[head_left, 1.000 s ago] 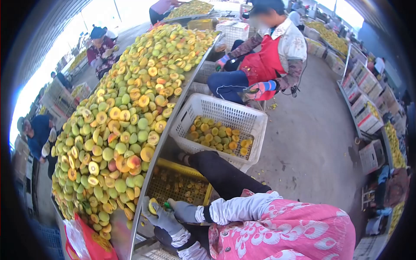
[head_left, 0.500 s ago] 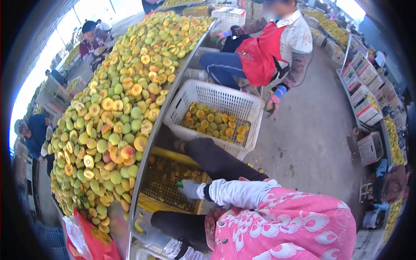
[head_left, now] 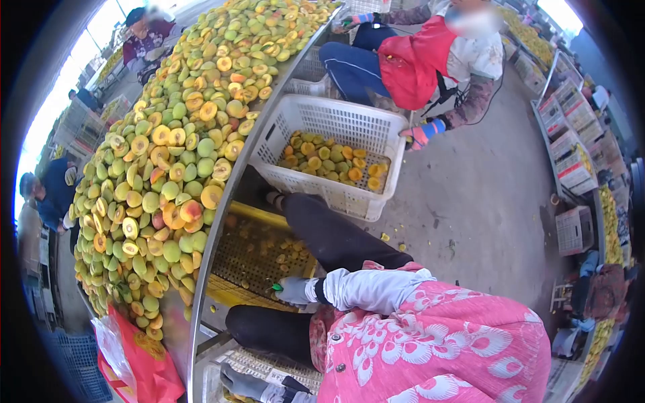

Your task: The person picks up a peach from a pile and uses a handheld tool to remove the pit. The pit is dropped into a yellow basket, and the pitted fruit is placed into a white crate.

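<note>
My right hand (head_left: 294, 290), in a grey glove, is closed around a small green tool (head_left: 277, 287), of which only the tip shows. It hovers over a yellow crate (head_left: 232, 285) with small fruit scraps on its bottom. My left hand (head_left: 243, 384), also gloved, is over a white crate (head_left: 285, 373) at the lower edge. Its fingers stretch out, and no fruit shows in them. Some fruit (head_left: 235, 397) lies in that crate, partly hidden by the hand. Beside both hands, a metal-edged table (head_left: 218, 232) carries a big heap of whole and halved peaches (head_left: 168, 174).
A white crate (head_left: 336, 111) with peach halves (head_left: 329, 158) stands beyond my leg. A co-worker in a red apron (head_left: 413, 70) sits behind it, one gloved hand (head_left: 423, 133) at its rim. A red bag (head_left: 144, 366) hangs at the table's near end. Others work across the table.
My left hand has moved down from the table edge to over the white crate; the yellow fruit piece at its fingers is gone from them. The co-worker's lower hand has come to the crate's rim.
</note>
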